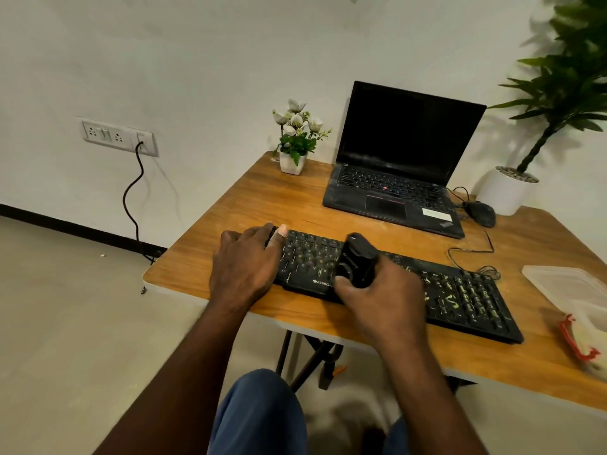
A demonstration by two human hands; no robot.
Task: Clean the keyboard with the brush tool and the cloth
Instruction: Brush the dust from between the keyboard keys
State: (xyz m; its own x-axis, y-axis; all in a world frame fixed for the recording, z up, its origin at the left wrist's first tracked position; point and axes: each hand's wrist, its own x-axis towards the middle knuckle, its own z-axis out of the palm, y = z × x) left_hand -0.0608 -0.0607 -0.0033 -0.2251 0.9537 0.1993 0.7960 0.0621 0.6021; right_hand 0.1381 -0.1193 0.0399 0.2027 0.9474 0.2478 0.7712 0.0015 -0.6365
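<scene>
A black keyboard (460,295) lies slanted across the wooden table (279,198), its right half flecked with pale dust and crumbs. My left hand (244,262) rests flat on the keyboard's left end, thumb stretched along the top edge. My right hand (381,297) grips a black brush tool (356,257) and holds it down on the keys near the keyboard's middle. No cloth is in view.
An open black laptop (397,165) stands behind the keyboard, with a black mouse (482,213) and its cable to its right. A small flower pot (292,160) sits at the back left, a large potted plant (507,188) at the back right. A clear plastic container (568,284) lies at the right edge.
</scene>
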